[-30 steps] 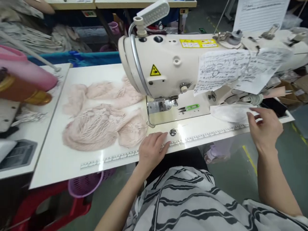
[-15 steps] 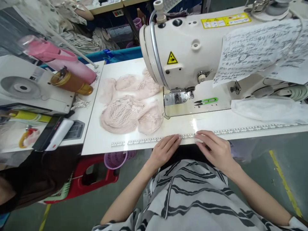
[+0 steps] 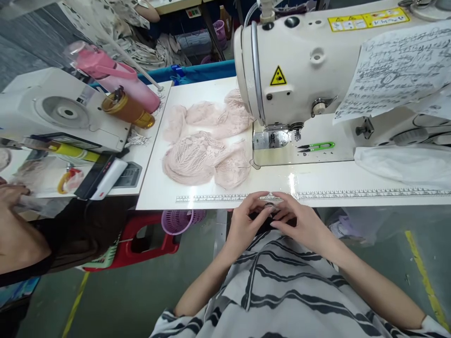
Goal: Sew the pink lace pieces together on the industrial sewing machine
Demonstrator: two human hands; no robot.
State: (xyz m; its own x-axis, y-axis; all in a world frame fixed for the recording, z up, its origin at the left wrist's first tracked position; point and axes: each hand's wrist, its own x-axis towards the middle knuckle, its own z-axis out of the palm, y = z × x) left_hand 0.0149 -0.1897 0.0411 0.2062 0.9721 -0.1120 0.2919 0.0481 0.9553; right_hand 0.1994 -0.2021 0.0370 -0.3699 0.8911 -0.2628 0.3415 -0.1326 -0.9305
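Note:
At the table's front edge, my left hand (image 3: pixel 248 220) and my right hand (image 3: pixel 299 220) come together, fingers curled and fingertips nearly touching. A small dark round thing shows between the fingertips, too small to name; which hand grips it is unclear. Just beyond them a measuring tape strip (image 3: pixel 218 198) runs along the white table (image 3: pixel 158 195). Pale pink lace pieces (image 3: pixel 192 159) lie beyond, to the left. Green thread snips (image 3: pixel 319 146) rest on the plate of the sewing machine (image 3: pixel 299 65).
White cloth (image 3: pixel 394 164) lies at the right, under handwritten sheets (image 3: pixel 405 70). On the left stand another machine (image 3: pixel 63 108), an amber cup (image 3: pixel 128 110) and a pink bottle (image 3: pixel 120 77). A co-worker's hand (image 3: pixel 14 195) is at far left, near a red stool (image 3: pixel 151 239).
Both hands have drawn off the tape strip toward the body and closed in on each other. The view has shifted, and a co-worker's hand now shows at the left.

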